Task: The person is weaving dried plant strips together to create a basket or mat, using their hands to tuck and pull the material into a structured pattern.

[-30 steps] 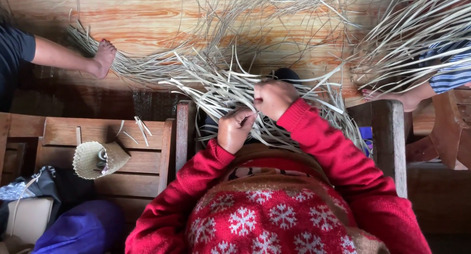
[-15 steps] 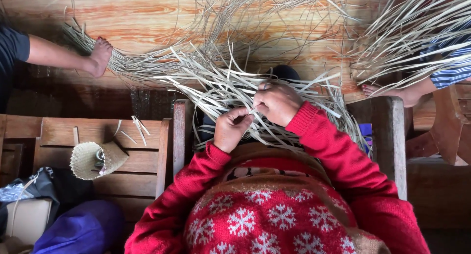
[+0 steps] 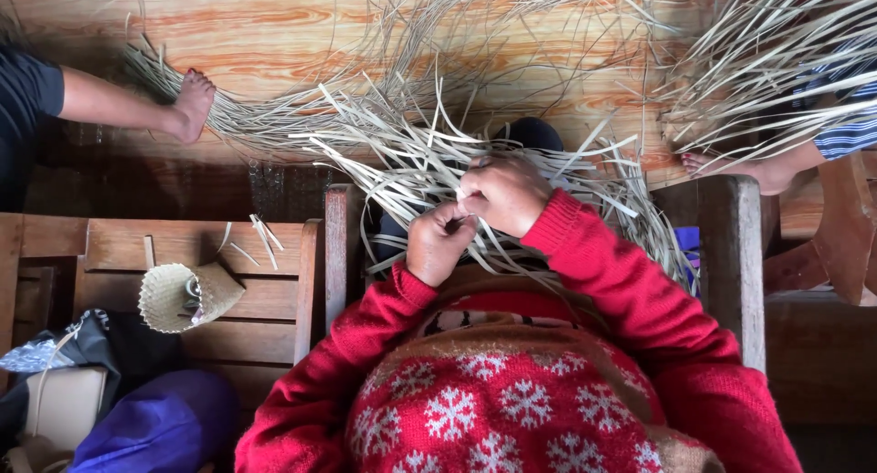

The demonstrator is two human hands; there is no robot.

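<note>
A person in a red snowflake-patterned sweater [image 3: 493, 400] works a tangle of pale dried leaf strips [image 3: 411, 162], seen from a head-worn camera. Far to the left of the tangle, another person's bare foot [image 3: 194, 103] rests on the wooden floor [image 3: 274, 26], its toes on the trailing ends of the strips. Below and to the left of the tangle, a small woven cone-shaped basket [image 3: 183, 295] lies on a slatted wooden chair [image 3: 247, 281], a few loose strips beside it, with a purple bag [image 3: 155, 427] and a pale box [image 3: 59, 404] lower still. Just below the heart of the tangle, the left hand [image 3: 438, 245] is curled, its grip pressed together on a thin strip between thumb and fingertips. Touching it, slightly higher, the right hand [image 3: 502, 194] is closed into a loose fist, its grip pinching the same bundle of strips where the two hands meet. The strips fan outward from the hands over the lap and onto the floor. To the right of the tangle stands a wooden chair post [image 3: 731, 254]; beyond it, a third person's bare foot [image 3: 744, 169] and striped sleeve [image 3: 845, 135] sit beneath a second spray of strips [image 3: 776, 62].
</note>
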